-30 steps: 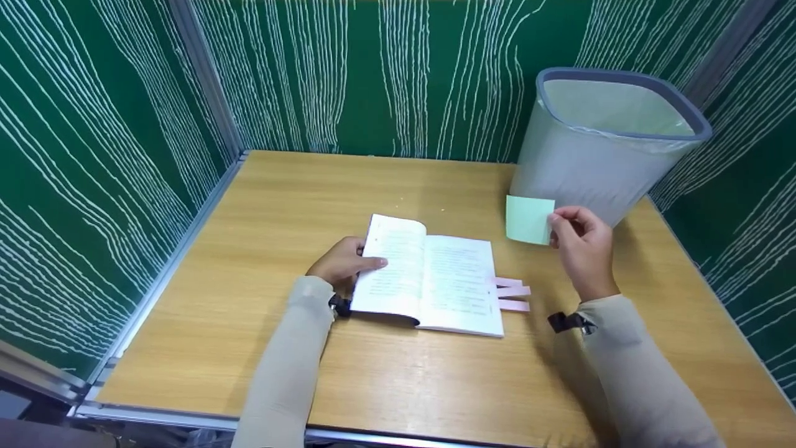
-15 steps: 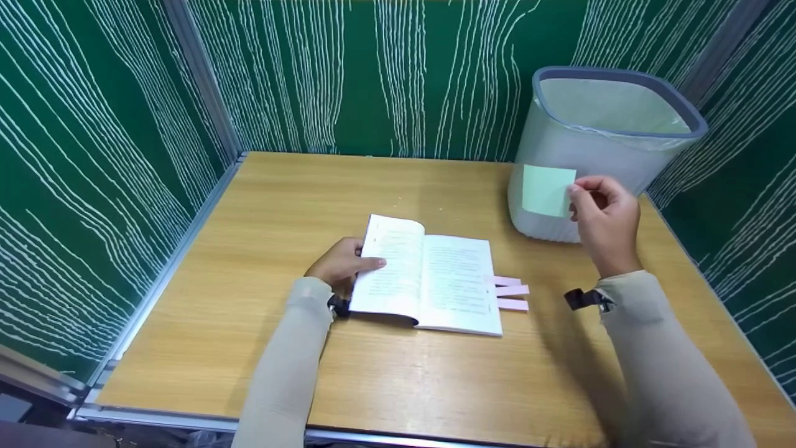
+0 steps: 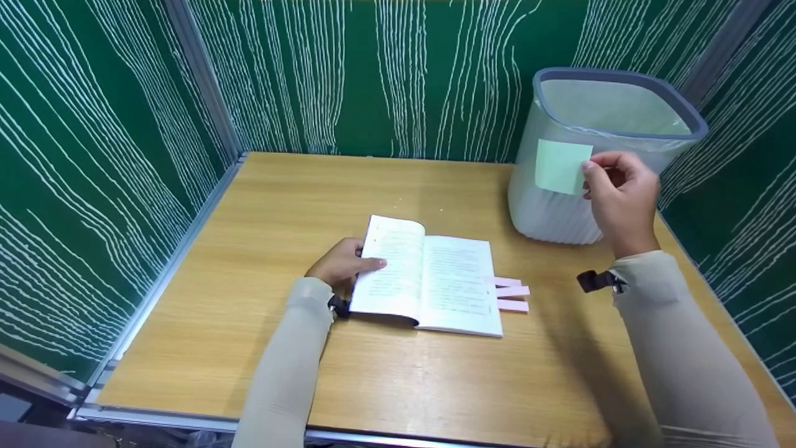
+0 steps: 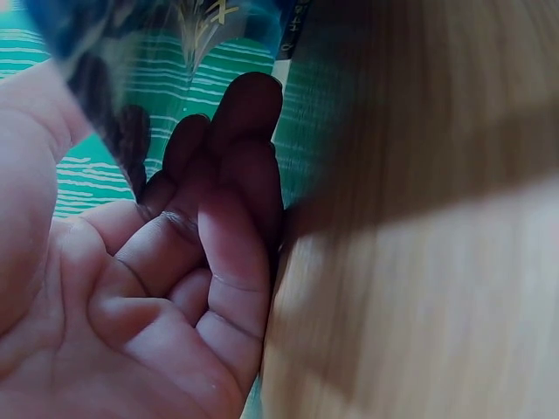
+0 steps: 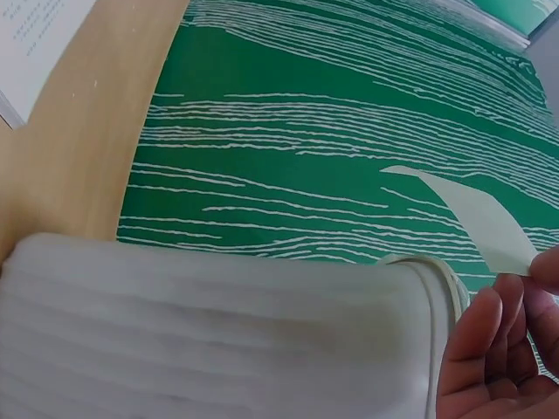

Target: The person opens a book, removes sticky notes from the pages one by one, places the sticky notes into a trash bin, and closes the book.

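An open book (image 3: 460,286) lies on the table, with pink sticky tabs (image 3: 513,305) jutting from its right edge. My left hand (image 3: 341,261) holds the book's left side, thumb on the page and fingers beneath the cover. From below, the left wrist view shows the dark glossy cover (image 4: 105,78) above the curled fingers (image 4: 236,244). Raised in front of the bin, my right hand (image 3: 625,196) pinches a light green sticky note (image 3: 563,167) by its right edge. In the right wrist view the note (image 5: 485,218) looks slightly curved.
A pale waste bin (image 3: 553,214) with a grey rim (image 3: 615,132) and a liner stands at the table's back right. Green panels with white wavy lines (image 3: 360,74) enclose the wooden table (image 3: 261,205). Small pale specks (image 3: 441,210) dot the surface behind the book.
My right hand has moved up and to the right with the green sticky note, from beside the bin's base to the front of its upper wall. The left hand and book have stayed in place.
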The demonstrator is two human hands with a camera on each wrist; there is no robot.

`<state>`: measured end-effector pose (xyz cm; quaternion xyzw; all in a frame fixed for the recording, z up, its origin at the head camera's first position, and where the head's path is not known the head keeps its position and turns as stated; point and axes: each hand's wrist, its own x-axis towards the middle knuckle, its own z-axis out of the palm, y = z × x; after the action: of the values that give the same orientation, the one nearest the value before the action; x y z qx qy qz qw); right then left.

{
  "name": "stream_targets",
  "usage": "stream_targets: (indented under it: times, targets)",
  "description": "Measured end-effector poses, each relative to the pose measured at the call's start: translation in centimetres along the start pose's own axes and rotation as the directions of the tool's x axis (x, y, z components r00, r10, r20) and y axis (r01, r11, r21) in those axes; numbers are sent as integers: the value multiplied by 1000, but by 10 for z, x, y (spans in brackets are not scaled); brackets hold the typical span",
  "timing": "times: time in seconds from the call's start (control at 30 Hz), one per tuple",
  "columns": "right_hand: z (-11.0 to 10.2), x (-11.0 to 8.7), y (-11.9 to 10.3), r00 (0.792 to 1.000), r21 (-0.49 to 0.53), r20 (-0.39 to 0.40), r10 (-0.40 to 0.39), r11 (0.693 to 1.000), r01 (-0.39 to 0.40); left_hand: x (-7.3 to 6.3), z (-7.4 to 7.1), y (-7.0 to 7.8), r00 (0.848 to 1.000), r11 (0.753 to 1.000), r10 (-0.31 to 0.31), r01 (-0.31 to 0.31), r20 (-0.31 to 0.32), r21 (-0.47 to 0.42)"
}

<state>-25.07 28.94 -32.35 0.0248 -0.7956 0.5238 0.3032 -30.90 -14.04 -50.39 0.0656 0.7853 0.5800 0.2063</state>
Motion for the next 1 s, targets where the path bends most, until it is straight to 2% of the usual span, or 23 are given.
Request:
stream_targets:
  times: [0.13,0.33,0.53,0.8,1.0]
  targets:
    - [-3,4,-4,1000,6,-16,2,1000,-2,1,0,-1,1000,1000,2,-2,-9,20]
    - [-7,14,-8,999,10,-32,-8,1000,9,1,1,-1,1000,1000,12,-12,-8,0]
    - [-13,21,-15,999,38,-47,27,999,-25,1,0,-1,1000,1000,-9,9,-12,4]
    - [-24,35,-26,999,105,-37,36,994,-32,-2,1,1,999,999,-38,37,-13,-12]
    - [-27,47,-35,998,150,-49,48,988,-40,-3,1,1,1000,1000,-11,11,-8,0]
